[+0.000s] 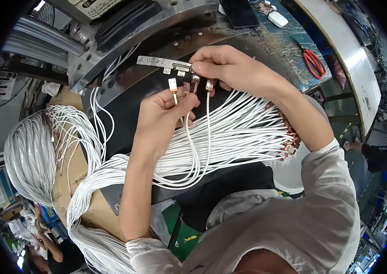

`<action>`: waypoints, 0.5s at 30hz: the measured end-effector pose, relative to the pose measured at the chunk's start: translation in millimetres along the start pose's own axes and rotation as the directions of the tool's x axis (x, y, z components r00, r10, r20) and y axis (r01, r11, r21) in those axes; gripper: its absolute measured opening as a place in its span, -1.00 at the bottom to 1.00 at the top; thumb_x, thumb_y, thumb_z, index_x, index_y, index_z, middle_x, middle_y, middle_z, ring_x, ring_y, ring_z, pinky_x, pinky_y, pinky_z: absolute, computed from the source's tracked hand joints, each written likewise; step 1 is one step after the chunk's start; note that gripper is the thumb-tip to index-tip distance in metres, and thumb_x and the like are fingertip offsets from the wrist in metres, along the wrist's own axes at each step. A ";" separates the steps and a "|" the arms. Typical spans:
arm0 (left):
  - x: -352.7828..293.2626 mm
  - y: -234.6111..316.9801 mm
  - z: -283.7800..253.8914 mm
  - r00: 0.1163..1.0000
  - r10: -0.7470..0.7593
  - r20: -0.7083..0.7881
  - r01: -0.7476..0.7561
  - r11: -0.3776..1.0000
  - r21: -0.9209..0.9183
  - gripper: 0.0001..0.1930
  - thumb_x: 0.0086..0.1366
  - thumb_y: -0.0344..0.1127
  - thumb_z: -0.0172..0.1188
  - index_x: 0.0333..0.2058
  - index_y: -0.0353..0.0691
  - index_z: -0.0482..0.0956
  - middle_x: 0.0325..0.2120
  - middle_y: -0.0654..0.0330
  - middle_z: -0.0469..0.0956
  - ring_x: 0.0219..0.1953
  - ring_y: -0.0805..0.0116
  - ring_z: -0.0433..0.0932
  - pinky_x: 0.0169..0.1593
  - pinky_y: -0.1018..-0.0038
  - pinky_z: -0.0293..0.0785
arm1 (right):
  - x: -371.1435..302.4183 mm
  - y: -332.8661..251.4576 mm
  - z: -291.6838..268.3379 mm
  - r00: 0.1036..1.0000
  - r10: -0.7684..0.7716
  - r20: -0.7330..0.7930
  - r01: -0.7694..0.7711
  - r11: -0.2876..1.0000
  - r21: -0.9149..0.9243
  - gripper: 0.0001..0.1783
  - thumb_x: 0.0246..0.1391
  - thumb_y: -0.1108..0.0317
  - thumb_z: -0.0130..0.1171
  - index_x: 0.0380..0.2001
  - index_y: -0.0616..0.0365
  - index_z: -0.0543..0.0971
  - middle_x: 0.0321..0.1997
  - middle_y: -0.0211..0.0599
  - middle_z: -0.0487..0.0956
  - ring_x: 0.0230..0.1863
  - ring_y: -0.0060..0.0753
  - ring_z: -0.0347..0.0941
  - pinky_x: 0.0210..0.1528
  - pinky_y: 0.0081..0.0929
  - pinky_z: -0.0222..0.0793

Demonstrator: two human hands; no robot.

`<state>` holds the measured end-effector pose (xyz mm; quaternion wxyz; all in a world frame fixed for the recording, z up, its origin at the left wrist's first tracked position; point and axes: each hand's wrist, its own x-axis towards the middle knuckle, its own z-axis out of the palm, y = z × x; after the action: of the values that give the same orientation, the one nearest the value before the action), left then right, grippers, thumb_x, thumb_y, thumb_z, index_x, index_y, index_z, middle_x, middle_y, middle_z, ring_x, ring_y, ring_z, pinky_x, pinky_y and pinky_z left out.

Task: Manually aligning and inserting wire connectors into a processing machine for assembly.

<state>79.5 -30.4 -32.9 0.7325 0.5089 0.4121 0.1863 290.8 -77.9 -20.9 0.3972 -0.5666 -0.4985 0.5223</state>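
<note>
From here, right hand (232,68)'s rear fingers are hidden behind its thumb side; can't tell if they also grip the copper-coloured connector (210,86) just below. Its thumb and finger are pinched on the end of the metal strip (157,62), which reaches left, above left hand (159,116). Left hand: curled, pinching thin white cables (189,132); white plug (172,85) pokes up past its fingers. Cable bundle (234,132) lies below both hands, partly covered by left forearm.

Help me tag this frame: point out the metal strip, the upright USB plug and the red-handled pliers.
Metal strip (164,63): head view, middle of its flat face.
Upright USB plug (172,84): head view, on its shell.
Red-handled pliers (306,54): head view, handles just behind the pivot.
</note>
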 end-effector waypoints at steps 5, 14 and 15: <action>0.8 1.0 -3.0 1.000 -0.005 0.009 0.005 1.000 -0.023 -0.79 0.41 -0.35 0.33 -0.09 -0.38 0.67 -0.29 0.11 0.71 -0.35 0.47 0.67 -0.25 0.56 0.63 | 5.1 3.3 -3.7 1.000 0.002 0.029 -0.004 0.999 0.039 -0.68 0.48 0.18 0.07 -0.06 0.26 0.58 -0.28 -0.40 0.62 -0.33 -0.65 0.47 -0.31 -0.58 0.33; 3.1 3.2 -6.8 1.000 -0.007 -0.002 0.007 1.000 0.027 -0.80 0.42 -0.34 0.33 -0.08 -0.31 0.67 -0.30 0.15 0.72 -0.33 0.50 0.67 -0.27 0.55 0.65 | 4.3 2.8 1.0 0.999 -0.039 0.037 0.038 0.999 0.017 -0.67 0.47 0.16 0.11 -0.06 0.25 0.59 -0.32 -0.44 0.60 -0.36 -0.67 0.48 -0.38 -0.60 0.27; 3.0 2.5 -6.6 1.000 0.010 0.013 -0.010 1.000 -0.017 -0.81 0.42 -0.34 0.33 -0.09 -0.32 0.67 -0.32 0.16 0.71 -0.34 0.52 0.65 -0.26 0.56 0.66 | 5.2 3.1 0.2 0.998 -0.039 0.047 0.039 0.999 0.020 -0.67 0.47 0.15 0.11 -0.05 0.24 0.59 -0.33 -0.49 0.59 -0.37 -0.73 0.47 -0.41 -0.65 0.24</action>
<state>76.4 -23.3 -32.9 0.7385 0.5060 0.4032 0.1899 290.8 -73.5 -25.0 0.4009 -0.5404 -0.5136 0.5324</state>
